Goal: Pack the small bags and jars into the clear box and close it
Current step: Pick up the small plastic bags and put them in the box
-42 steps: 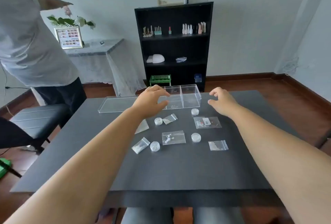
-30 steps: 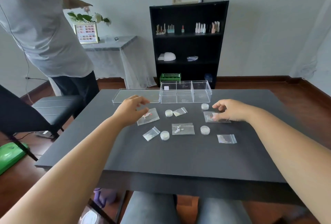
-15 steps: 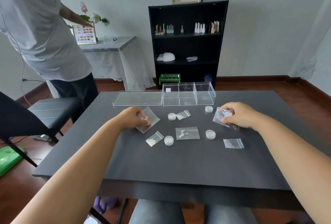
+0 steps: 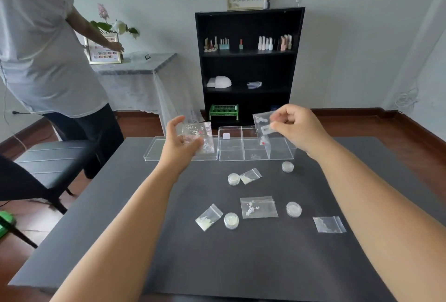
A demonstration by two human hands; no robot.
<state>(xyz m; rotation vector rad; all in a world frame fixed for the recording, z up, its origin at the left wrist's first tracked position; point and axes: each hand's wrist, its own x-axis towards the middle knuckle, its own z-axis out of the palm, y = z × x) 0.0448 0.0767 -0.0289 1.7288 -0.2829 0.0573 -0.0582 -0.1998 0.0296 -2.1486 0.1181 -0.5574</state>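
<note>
At the far edge of the dark table (image 4: 169,265), above the open clear box (image 4: 255,150): first packing step. Left hand (image 4: 179,143) pinching one small bag (image 4: 199,136) over the lid (image 4: 154,150); right hand (image 4: 298,127) pinching another bag (image 4: 261,123) over the middle compartments. Next, probably: lower, release inside. Four bags and four jars waiting nearer, among them a jar (image 4: 231,220).
</note>
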